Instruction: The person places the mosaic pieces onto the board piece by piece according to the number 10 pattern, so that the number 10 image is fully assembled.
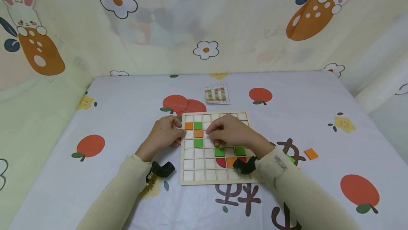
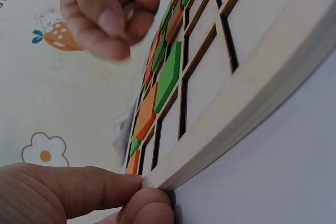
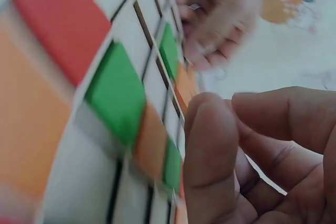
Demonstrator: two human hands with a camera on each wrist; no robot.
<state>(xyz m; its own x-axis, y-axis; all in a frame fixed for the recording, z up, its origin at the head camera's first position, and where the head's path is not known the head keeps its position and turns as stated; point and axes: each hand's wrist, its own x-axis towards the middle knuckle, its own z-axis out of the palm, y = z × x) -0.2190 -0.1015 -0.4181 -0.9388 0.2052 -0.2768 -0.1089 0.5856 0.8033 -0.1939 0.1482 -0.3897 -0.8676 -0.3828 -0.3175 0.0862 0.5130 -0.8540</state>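
A wooden grid board (image 1: 199, 175) lies on the table. My left hand (image 1: 162, 132) pinches its left rim between thumb and fingers, seen close up in the left wrist view. Over the middle of the board hovers my right hand (image 1: 232, 131), fingers loosely bent, with no tile visible between them. Near the left side sit orange tiles (image 1: 198, 133) and green tiles (image 1: 198, 143). Just below the right hand are more green tiles (image 1: 219, 152), an orange tile (image 1: 231, 162) and rounded red tiles (image 1: 220, 162). The right hand and forearm hide part of the grid.
A small card (image 1: 217, 93) with a coloured grid pattern lies behind the board. To the right, a loose orange tile (image 1: 311, 154) rests on the printed tablecloth (image 1: 127, 116). A green tile (image 1: 291, 158) shows partly beside the right sleeve. Patterned curtains (image 1: 165, 28) surround the table.
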